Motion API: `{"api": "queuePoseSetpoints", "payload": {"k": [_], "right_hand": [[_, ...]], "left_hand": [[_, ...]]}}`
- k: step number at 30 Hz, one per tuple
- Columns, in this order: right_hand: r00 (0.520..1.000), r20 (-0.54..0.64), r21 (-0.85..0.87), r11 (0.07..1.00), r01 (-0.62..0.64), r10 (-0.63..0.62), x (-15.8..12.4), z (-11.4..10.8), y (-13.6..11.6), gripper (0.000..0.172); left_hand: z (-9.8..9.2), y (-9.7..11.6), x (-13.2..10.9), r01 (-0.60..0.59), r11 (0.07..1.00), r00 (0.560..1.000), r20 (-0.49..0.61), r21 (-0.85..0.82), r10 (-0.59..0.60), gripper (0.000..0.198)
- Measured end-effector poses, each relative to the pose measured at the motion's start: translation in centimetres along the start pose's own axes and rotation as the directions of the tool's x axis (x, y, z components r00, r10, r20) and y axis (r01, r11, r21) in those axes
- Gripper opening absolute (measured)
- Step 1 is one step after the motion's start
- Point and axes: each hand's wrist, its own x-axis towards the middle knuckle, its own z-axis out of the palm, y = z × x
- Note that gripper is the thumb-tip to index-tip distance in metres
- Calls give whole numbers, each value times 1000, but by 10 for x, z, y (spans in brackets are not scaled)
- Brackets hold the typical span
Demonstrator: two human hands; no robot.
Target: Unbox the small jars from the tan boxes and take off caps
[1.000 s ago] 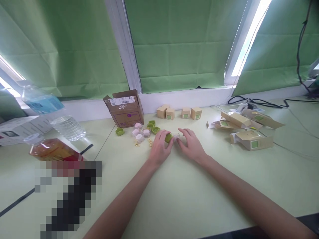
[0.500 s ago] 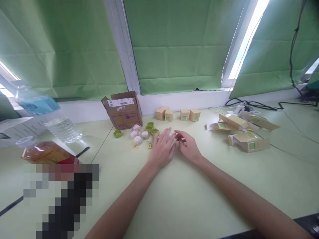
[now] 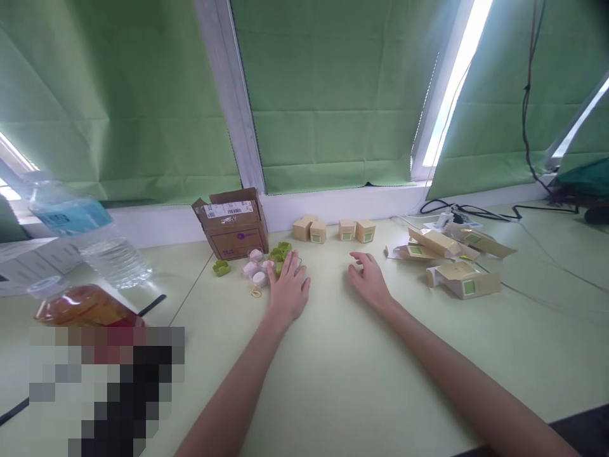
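My left hand [image 3: 288, 291] lies palm down with its fingers spread, at the right edge of a cluster of small pieces. Beside and partly under its fingers are pale pink and white round pieces in clear covers [image 3: 259, 279] and green flower-shaped pieces [image 3: 280, 249]. A small yellow ring-like piece [image 3: 255, 292] lies left of the wrist, and one green flower-shaped piece [image 3: 221, 268] stands apart at the left. My right hand [image 3: 371, 279] hovers over or rests on the table, thumb and forefinger apart, with nothing visible between them. What lies under the left palm is hidden.
Behind the pieces stands an opened brown carton [image 3: 233, 231]. Small tan boxes [image 3: 365, 231] line the back. Flattened tan packaging [image 3: 464, 280] lies at the right, near black cables [image 3: 480, 212]. A clear bottle [image 3: 117, 260] and an amber drink bottle [image 3: 88, 303] occupy the left.
My hands have moved apart: the left went left against the cluster of pieces, the right drew slightly right. The view has shifted a little.
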Motion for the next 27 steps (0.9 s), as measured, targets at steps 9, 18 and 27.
{"api": "queuePoseSetpoints", "payload": {"k": [9, 18, 27], "right_hand": [[980, -195, -109, 992, -69, 47, 76, -8, 36, 55], [913, -306, -3, 959, -284, 269, 146, 28, 74, 86], [961, -108, -4, 966, -257, 255, 107, 5, 65, 75]], "left_hand": [[-6, 2, -2, 17, 1000, 971, -238, -16, -20, 20], [-4, 29, -8, -278, 799, 924, 78, -533, 374, 31], [8, 18, -1, -44, 865, 974, 173, -499, 149, 49]]}}
